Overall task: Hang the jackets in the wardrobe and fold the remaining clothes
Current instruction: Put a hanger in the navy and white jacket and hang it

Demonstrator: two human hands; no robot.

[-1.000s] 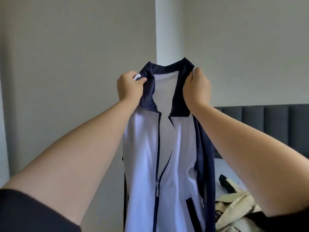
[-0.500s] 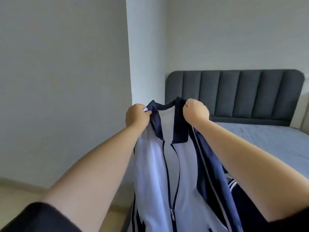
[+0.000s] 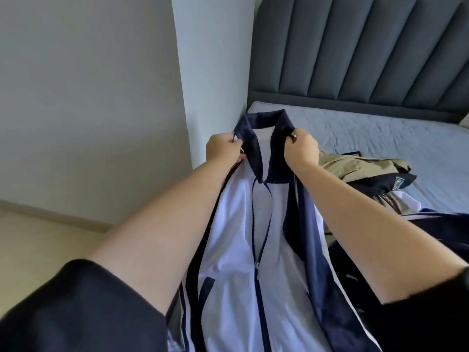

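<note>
A white zip jacket (image 3: 236,240) with a navy collar and navy side panels hangs in front of me, its zip partly done up. My left hand (image 3: 222,151) grips the left side of the collar. My right hand (image 3: 302,148) grips the collar's right side. The jacket's lower part runs out of view at the bottom. On the bed to the right lies a pile of other clothes (image 3: 365,171): a beige garment on top of dark ones.
A bed with a blue-grey sheet (image 3: 380,133) and a dark padded headboard (image 3: 355,47) fills the right side. A white wall corner (image 3: 210,72) stands by the bed's left edge. Light flooring (image 3: 38,237) lies at the lower left.
The view has tilted down and the jacket has come lower, over the bed's edge. Both hands keep their hold on the collar. The clothes pile on the bed shows again.
</note>
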